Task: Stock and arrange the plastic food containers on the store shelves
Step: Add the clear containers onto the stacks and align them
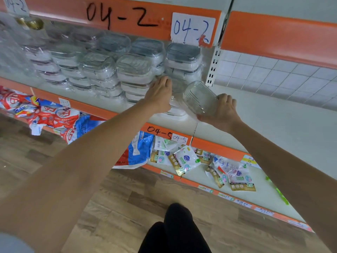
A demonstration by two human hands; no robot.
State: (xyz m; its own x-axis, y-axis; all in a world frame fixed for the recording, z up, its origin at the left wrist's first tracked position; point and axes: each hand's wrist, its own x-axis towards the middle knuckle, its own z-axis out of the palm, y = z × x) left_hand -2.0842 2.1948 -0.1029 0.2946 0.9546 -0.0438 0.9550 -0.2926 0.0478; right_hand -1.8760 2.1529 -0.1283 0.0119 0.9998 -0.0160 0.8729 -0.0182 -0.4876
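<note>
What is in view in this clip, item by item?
Containers: many, clear with white and grey lids, stacked on the middle shelf.
Tilted container: one, clear, held at the shelf edge.
Paper label: one, white, "04-2", on the orange rail.
Bags: several, red, white and blue, lower shelf, left.
Packets: several, green, white and gold, lower shelf.
Floor: wood-look.
Hands: left hand against the stacks; right hand grips the tilted container.

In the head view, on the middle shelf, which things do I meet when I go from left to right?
stacks of wrapped containers → left hand → clear ribbed container → right hand → bare shelf board
</note>
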